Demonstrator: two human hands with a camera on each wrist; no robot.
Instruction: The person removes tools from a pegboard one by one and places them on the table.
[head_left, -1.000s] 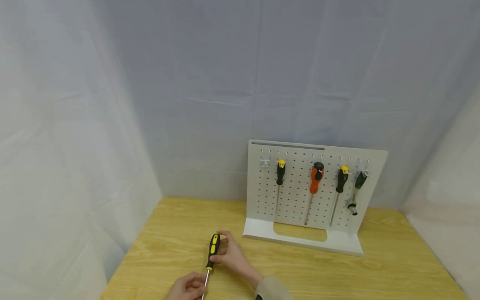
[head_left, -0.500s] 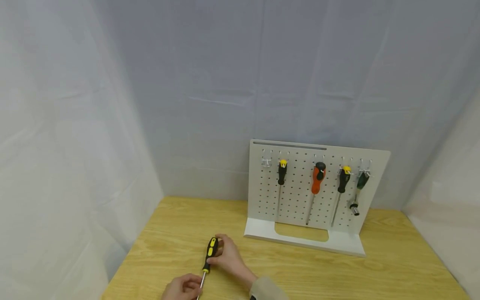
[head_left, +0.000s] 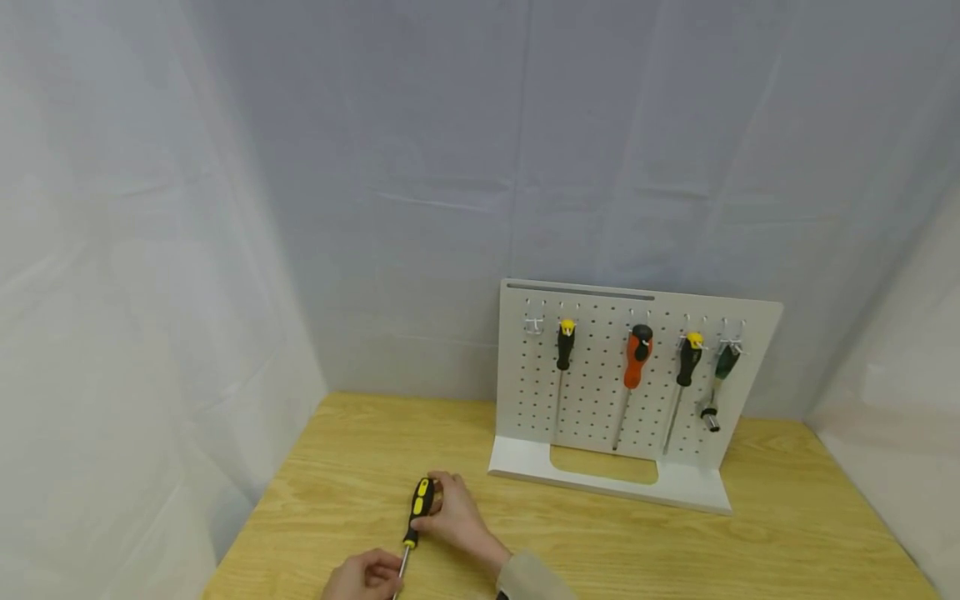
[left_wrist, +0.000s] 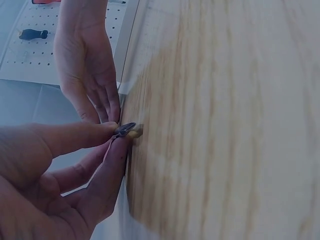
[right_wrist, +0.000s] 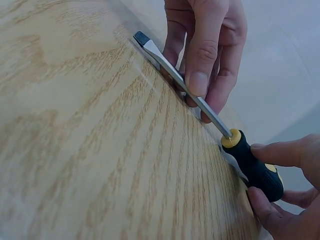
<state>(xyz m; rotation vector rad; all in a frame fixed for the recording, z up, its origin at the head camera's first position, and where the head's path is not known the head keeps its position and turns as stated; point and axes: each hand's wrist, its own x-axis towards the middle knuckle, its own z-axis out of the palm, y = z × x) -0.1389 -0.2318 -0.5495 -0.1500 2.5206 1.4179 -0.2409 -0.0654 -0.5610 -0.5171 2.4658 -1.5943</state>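
A flat-blade screwdriver (head_left: pixel 422 501) with a black and yellow handle lies low over the wooden table, held by both hands. My right hand (head_left: pixel 461 521) pinches the handle between thumb and fingers. Down on the metal shaft, my left hand (head_left: pixel 363 577) grips between thumb and fingers. In the right wrist view the shaft (right_wrist: pixel 216 120) slants up to a dark flat tip (right_wrist: pixel 142 38), beyond the left fingers. The left wrist view looks along the tool, so the blade (left_wrist: pixel 125 129) pokes out between thumb and finger, and most of the handle is hidden.
A white pegboard stand (head_left: pixel 525 392) stands at the back right of the wooden table (head_left: pixel 360 433). From its hooks hang a black screwdriver (head_left: pixel 566 346), a red one (head_left: pixel 637 358), another black one (head_left: pixel 687 360) and a green-handled tool (head_left: pixel 725 362). An unused hook (head_left: pixel 534 325) sits leftmost. White curtains surround the table.
Both hands and the screwdriver have shifted slightly left and toward the person, mostly in the first half second. Both grips stay the same.
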